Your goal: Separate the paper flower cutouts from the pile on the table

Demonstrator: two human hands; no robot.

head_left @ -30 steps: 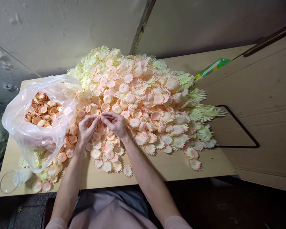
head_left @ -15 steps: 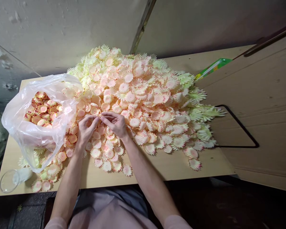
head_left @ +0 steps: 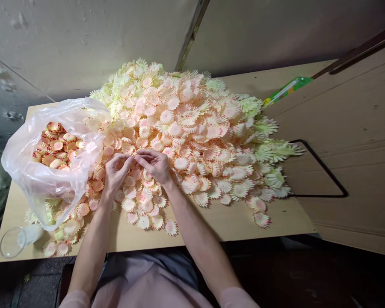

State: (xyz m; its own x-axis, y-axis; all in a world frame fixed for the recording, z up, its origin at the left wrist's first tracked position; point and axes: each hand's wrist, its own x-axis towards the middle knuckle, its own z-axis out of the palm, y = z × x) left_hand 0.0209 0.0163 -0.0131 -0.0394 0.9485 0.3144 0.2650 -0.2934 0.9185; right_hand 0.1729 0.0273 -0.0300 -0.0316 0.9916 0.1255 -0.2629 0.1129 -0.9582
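A big heap of pale pink and cream paper flower petals (head_left: pixel 192 128) covers the wooden table (head_left: pixel 224 220). My left hand (head_left: pixel 115 171) and my right hand (head_left: pixel 155 164) meet fingertip to fingertip just above the heap's near edge. Both pinch the same small piece between them, too small to name. A clear plastic bag (head_left: pixel 41 171) at the left holds darker orange-red petals (head_left: pixel 56 147), right beside my left hand.
A small clear cup (head_left: pixel 11 243) lies at the table's front left corner. A green packet (head_left: pixel 287 90) sits at the back right. A black wire frame (head_left: pixel 321 171) lies on the wooden board to the right. Grey walls rise behind the table.
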